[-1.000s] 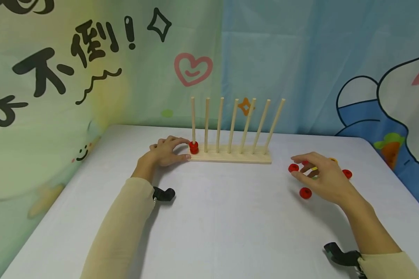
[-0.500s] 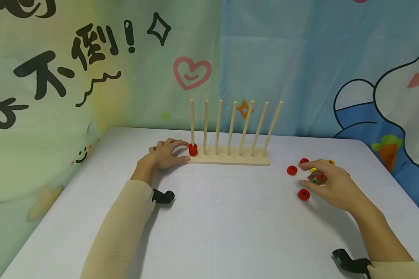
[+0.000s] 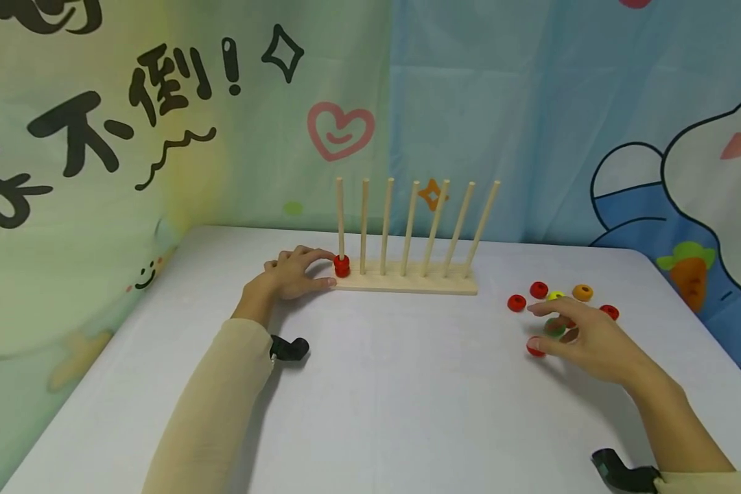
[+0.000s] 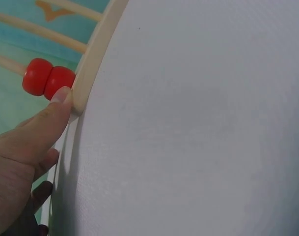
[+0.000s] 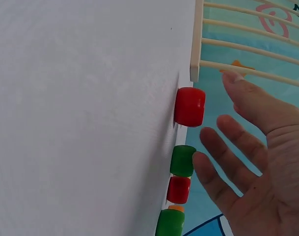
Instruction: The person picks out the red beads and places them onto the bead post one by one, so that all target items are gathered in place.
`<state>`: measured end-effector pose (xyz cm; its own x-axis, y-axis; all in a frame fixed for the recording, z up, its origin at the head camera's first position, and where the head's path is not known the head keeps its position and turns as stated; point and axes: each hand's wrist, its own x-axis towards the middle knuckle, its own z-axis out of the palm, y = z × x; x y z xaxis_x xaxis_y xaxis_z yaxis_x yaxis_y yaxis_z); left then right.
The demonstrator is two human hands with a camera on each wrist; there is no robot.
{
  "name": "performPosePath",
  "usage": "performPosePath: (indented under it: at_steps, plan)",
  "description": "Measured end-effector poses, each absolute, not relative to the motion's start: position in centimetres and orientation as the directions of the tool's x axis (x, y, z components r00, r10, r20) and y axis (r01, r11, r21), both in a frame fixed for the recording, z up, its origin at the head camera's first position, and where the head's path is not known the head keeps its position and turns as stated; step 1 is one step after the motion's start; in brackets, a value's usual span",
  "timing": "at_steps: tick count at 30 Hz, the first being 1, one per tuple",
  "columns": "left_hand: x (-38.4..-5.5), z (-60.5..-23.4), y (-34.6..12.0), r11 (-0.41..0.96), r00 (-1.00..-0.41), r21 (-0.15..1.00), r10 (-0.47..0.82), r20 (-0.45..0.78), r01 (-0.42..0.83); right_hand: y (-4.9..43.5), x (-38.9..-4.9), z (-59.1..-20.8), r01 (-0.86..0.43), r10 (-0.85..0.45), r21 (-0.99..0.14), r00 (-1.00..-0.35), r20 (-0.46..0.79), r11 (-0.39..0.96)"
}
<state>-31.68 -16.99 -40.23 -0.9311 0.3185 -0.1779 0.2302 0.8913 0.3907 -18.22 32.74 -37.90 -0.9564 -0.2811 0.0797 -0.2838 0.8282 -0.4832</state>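
A wooden peg rack [image 3: 407, 283] with several upright pegs stands toward the back of the white table. Two red beads [image 3: 342, 266] are stacked on its leftmost peg. My left hand [image 3: 291, 274] grips the rack's left end, its thumb [image 4: 56, 105] by the lower bead and the base edge. To the right, my right hand [image 3: 602, 343] hovers over loose beads with thumb and fingers spread, holding nothing. Its thumb overlaps the nearest red bead [image 3: 534, 349] in the head view; a green bead [image 3: 554, 328] shows between thumb and index finger.
Around the right hand lie more beads: a red bead [image 3: 516, 302] at the left, another red bead [image 3: 538, 289], a yellow bead [image 3: 556, 295], an orange bead [image 3: 583, 293] and a red bead [image 3: 609, 312]. A printed cloth [image 3: 481, 96] hangs behind the table.
My right hand has shifted back toward me and slightly right, its thumb now over the nearest red bead. The beads behind it show more fully. My left hand keeps its place at the rack.
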Motion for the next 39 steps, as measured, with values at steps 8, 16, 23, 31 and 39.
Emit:
performPosePath:
  at_steps: [8, 16, 23, 31, 39]
  plan:
    - [-31.7, -40.1, -17.0, 0.893, -0.933, 0.391, 0.312, -0.178, 0.224, 32.6, -18.3, -38.1, -0.282, -0.305, -0.495, -0.952, 0.036, 0.822]
    - [-31.5, -39.9, -17.1, 0.897, -0.932, 0.385, 0.307, -0.194, 0.216, 32.3, -18.5, -38.6, -0.282, -0.327, -0.506, -0.945, 0.000, 0.815]
    - [-31.5, -40.1, -17.2, 0.898, -0.932, 0.385, 0.306, -0.196, 0.214, 32.1, -18.5, -38.9, -0.289, -0.343, -0.509, -0.939, -0.013, 0.811]
    - [-31.4, -40.0, -17.1, 0.898, -0.930, 0.384, 0.307, -0.200, 0.214, 32.0, -18.4, -38.9, -0.292, -0.339, -0.478, -0.941, -0.013, 0.828]
    - [-31.5, -40.0, -16.9, 0.894, -0.927, 0.391, 0.315, -0.204, 0.218, 32.0, -18.3, -38.1, -0.258, -0.281, -0.459, -0.960, 0.019, 0.850]
